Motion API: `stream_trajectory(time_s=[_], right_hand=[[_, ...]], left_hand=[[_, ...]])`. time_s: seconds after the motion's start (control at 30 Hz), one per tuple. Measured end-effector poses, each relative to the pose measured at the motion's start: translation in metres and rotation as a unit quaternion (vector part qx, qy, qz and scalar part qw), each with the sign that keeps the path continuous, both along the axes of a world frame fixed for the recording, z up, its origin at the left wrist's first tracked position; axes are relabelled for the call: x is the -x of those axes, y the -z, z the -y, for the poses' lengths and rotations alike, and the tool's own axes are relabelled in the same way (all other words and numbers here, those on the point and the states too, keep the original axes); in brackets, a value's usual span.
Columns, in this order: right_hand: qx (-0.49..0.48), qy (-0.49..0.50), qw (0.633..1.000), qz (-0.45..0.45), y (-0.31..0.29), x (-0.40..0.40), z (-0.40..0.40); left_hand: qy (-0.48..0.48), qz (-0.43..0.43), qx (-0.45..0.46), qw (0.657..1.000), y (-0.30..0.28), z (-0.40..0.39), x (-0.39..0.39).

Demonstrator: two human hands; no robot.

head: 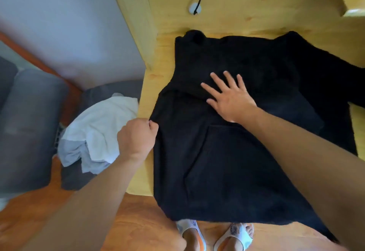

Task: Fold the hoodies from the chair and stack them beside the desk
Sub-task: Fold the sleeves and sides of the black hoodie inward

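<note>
Folding is under way on the first garment: a black hoodie (227, 152) lies front-up on the wooden table (256, 4), its kangaroo pocket showing and its hem hanging off the near edge toward the person's sandalled feet (215, 235). Its long axis runs from 6 o'clock at the hem to about 12 o'clock at the hood, which points away from the person toward the table's back; one sleeve trails off toward 3 o'clock. The left hand (138, 138) has its grip closed tight on the hoodie's left edge, at about 9 o'clock of the body, where the other sleeve looks already turned in across the chest. The right hand (229, 98) lies flat and spread wide on the chest, holding nothing, just pressing the cloth down. My guess is the next move calls for bringing the pinched side panel inward over the middle while the flat hand gives way, then the same for the 3 o'clock sleeve. A white and pale grey pile of clothing (94, 132) waits on the dark chair (29, 116) at 9 o'clock, just beside the table.
</note>
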State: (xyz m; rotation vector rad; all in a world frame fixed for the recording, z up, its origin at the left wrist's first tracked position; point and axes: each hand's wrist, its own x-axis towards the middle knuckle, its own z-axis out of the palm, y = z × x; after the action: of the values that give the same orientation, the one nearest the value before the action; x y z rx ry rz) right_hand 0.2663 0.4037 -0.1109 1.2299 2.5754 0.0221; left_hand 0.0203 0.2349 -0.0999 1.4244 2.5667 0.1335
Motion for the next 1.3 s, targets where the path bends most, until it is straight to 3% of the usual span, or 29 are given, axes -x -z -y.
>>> stream_trajectory(time_s=[0.13,0.3,0.4,0.57,0.67,0.73,0.83,0.87,0.97,1.03,1.1,1.13,1.2,1.27,1.3], right_hand=[[-0.005,0.018,1.000,-0.021,0.002,0.014,-0.033],[0.030,-0.004,0.996,-0.083,0.001,-0.001,-0.028],[0.030,0.004,0.997,-0.075,-0.001,-0.005,-0.027],[-0.016,0.006,0.998,-0.058,0.009,0.009,-0.043],[-0.027,0.007,0.998,-0.061,0.005,0.024,-0.050],[-0.053,0.018,0.991,-0.118,-0.001,0.020,-0.027],[-0.103,0.092,0.948,-0.285,-0.012,-0.026,0.048],[-0.121,0.134,0.936,-0.303,-0.018,-0.050,0.078],[-0.135,0.298,0.909,-0.258,-0.009,-0.140,0.167],[-0.062,0.408,0.897,-0.161,-0.002,-0.201,0.219],[0.006,0.499,0.858,-0.124,0.002,-0.249,0.254],[0.034,0.554,0.821,-0.134,-0.001,-0.264,0.259],[0.101,0.668,0.691,-0.258,-0.011,-0.273,0.255],[0.162,0.719,0.528,-0.422,-0.021,-0.268,0.250],[0.190,0.721,0.470,-0.472,-0.024,-0.264,0.248]], left_hand=[[-0.003,-0.018,0.045,0.999,0.004,-0.042,0.015],[0.110,0.089,-0.015,0.990,0.014,-0.091,0.024],[0.163,-0.034,-0.033,0.985,0.021,-0.097,0.014],[0.079,-0.128,-0.042,0.988,0.031,-0.101,0.036],[0.070,-0.070,-0.082,0.992,0.021,-0.102,0.025],[0.061,-0.022,-0.121,0.990,0.011,-0.078,0.007],[0.091,-0.002,-0.079,0.993,0.010,-0.003,-0.011],[0.105,-0.010,-0.052,0.993,0.011,0.024,-0.017],[0.186,-0.064,-0.038,0.980,0.017,0.089,-0.034],[0.270,-0.075,-0.022,0.960,0.021,0.113,-0.038],[0.306,-0.070,0.018,0.949,0.019,0.118,-0.036],[0.295,-0.071,0.031,0.952,0.016,0.113,-0.037],[0.262,-0.082,0.053,0.960,0.000,0.100,-0.048],[0.260,-0.071,0.048,0.962,-0.019,0.092,-0.074],[0.287,-0.054,0.030,0.956,-0.024,0.091,-0.092]])
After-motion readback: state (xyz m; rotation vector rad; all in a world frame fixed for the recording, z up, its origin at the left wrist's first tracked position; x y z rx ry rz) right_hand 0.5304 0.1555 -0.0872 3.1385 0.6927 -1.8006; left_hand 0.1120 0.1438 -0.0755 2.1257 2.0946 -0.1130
